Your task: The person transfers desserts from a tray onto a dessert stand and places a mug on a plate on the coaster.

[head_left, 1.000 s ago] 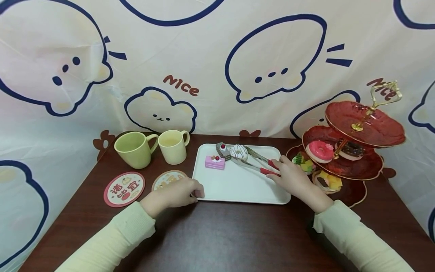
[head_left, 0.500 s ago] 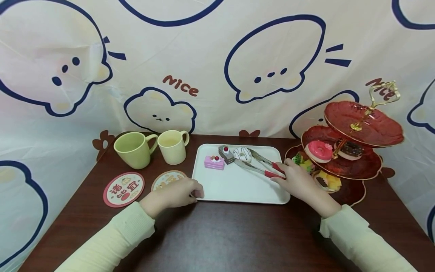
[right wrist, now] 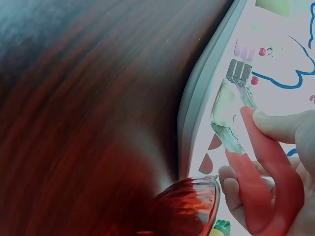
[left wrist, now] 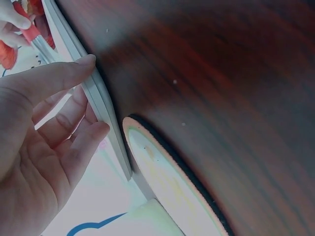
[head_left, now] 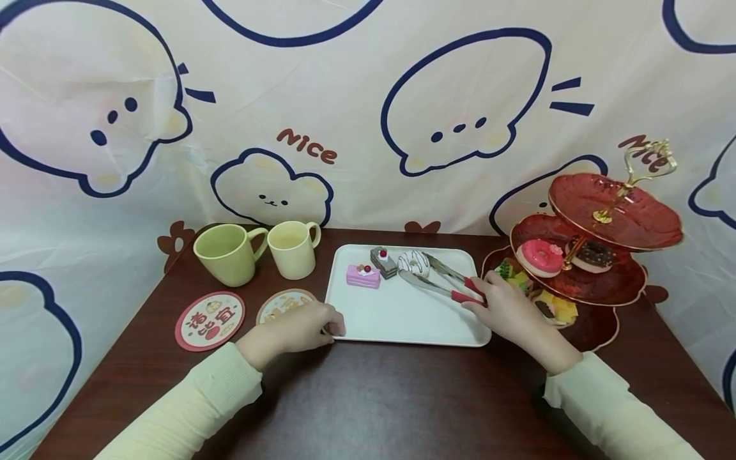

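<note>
My right hand holds metal tongs by their red handles. The tongs' arms stand spread over the white tray, with a white-iced doughnut between their tips. Just left of the doughnut lies a chocolate cake slice with a red berry on top. A pink-purple cake slice sits beside it, nearer the tray's left side. At the tray's front left corner, my left hand pinches the rim between thumb and fingers, as the left wrist view shows.
A red tiered stand at the right carries a pink doughnut, a chocolate doughnut and fruit tarts lower down. A green mug, a cream mug and two round coasters stand left.
My right hand and the tongs have moved a little to the right. The white doughnut and chocolate slice have shifted slightly right and forward towards me. My left hand has stayed in place.
</note>
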Motion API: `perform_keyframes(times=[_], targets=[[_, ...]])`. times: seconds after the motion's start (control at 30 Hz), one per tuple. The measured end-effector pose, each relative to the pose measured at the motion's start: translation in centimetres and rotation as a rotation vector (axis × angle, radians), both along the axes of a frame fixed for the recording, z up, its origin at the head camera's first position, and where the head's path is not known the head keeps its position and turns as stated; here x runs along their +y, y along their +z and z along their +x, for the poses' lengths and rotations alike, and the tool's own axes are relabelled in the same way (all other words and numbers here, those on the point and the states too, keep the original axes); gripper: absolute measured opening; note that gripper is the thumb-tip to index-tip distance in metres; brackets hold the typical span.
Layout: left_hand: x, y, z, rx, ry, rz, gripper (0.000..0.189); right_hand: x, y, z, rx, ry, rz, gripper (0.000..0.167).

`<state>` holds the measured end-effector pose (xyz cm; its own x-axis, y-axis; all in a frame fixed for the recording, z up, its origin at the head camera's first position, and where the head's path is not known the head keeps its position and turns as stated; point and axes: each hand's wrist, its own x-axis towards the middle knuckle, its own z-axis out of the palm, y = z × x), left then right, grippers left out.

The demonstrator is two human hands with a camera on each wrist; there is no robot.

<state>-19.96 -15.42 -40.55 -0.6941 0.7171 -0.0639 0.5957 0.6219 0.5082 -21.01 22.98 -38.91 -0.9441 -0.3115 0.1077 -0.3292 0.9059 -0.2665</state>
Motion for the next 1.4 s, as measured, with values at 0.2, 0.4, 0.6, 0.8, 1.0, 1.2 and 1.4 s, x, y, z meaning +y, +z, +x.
perform_keyframes(times=[0.2, 0.4, 0.6, 0.8, 1.0, 1.2, 1.4], targets=[[0.0, 0.0, 0.0, 0.008, -0.004, 0.005, 0.019, 0.5, -0.1, 0.6, 0.063, 0.003, 0.019, 0.058], [0.0, 0.0, 0.0, 0.007, -0.004, 0.001, 0.018, 1.1, 0.1, 1.4, 0.091, 0.002, 0.034, 0.058], [0.0, -0.1, 0.0, 0.011, -0.003, 0.001, 0.019, 1.5, 0.4, 2.3, 0.118, -0.006, 0.023, 0.056], [0.0, -0.2, 0.0, 0.01, -0.003, 0.009, 0.019, 1.6, 1.1, 3.4, 0.153, 0.03, -0.023, 0.054], [0.0, -0.2, 0.0, 0.021, -0.007, 0.005, 0.019, 2.0, 2.3, 4.5, 0.153, 0.041, -0.03, 0.053], [0.0, -0.1, 0.0, 0.024, -0.01, 0.006, 0.019, 2.7, 3.7, 5.7, 0.131, 0.033, -0.036, 0.054], [0.0, 0.1, 0.2, 0.024, -0.011, 0.008, 0.018, 3.5, 4.8, 6.8, 0.103, 0.016, -0.051, 0.057]])
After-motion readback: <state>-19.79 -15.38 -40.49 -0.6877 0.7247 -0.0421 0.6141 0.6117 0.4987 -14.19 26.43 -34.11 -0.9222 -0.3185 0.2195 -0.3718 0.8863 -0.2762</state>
